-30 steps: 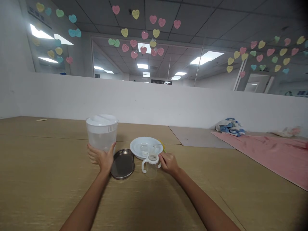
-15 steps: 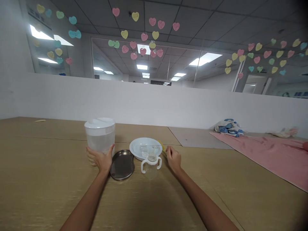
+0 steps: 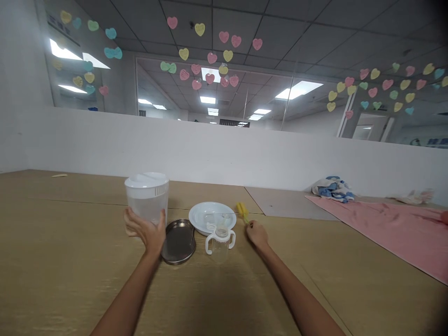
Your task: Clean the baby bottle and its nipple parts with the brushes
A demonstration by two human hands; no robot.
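My left hand point(image 3: 149, 232) is at the near side of a translucent white-lidded jug point(image 3: 147, 198), fingers and thumb spread around its lower part; whether they touch it I cannot tell. Between the fingers of my right hand point(image 3: 258, 233) is the thin handle of a brush with a yellow sponge-like head point(image 3: 241, 209), perhaps a bottle brush. A clear bottle with two white handles point(image 3: 220, 240) stands upright between my hands. Behind it, a white bowl point(image 3: 196, 215) holds small clear pieces that are hard to make out. Beside my left wrist lies a kidney-shaped metal tray point(image 3: 178, 241).
A pink cloth point(image 3: 388, 233) covers the table's right side, with a crumpled blue-and-white cloth point(image 3: 333, 189) at its back edge. A white wall point(image 3: 224, 151) runs behind the table point(image 3: 217, 303), under glass dotted with heart-shaped notes.
My right hand has moved slightly right and down, bringing the yellow brush head out from beside the bowl. My left hand's fingers have loosened from the jug and spread. The view has shifted slightly.
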